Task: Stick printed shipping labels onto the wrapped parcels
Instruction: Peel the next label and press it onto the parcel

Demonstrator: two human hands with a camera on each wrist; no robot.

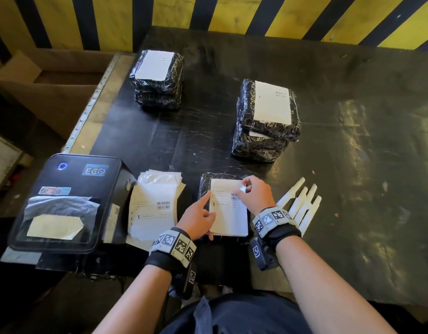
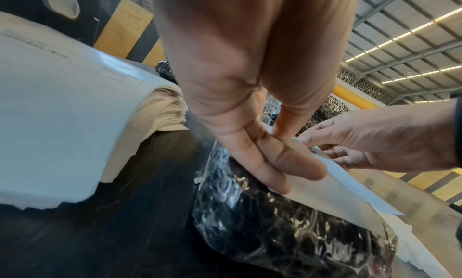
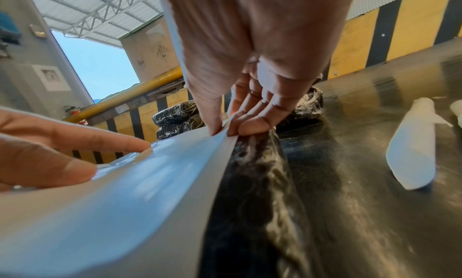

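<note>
A black wrapped parcel (image 1: 204, 186) (image 2: 275, 233) (image 3: 255, 203) lies at the table's near edge with a white shipping label (image 1: 228, 215) (image 2: 332, 193) (image 3: 125, 193) on top. My left hand (image 1: 199, 218) (image 2: 262, 159) presses straight fingers on the label's left edge. My right hand (image 1: 252, 192) (image 3: 225, 130) pinches the label's far right corner between thumb and fingers, lifting that edge off the parcel. A stack of printed labels (image 1: 155, 206) (image 2: 62, 114) lies left of the parcel.
A black label printer (image 1: 68, 201) sits at the near left. Two stacks of labelled black parcels stand farther back, one far left (image 1: 157, 79) and one to the right (image 1: 266, 119). Rolled white backing strips (image 1: 299, 203) (image 3: 412, 148) lie right of my right hand. A cardboard box (image 1: 39, 92) stands off the table's left edge.
</note>
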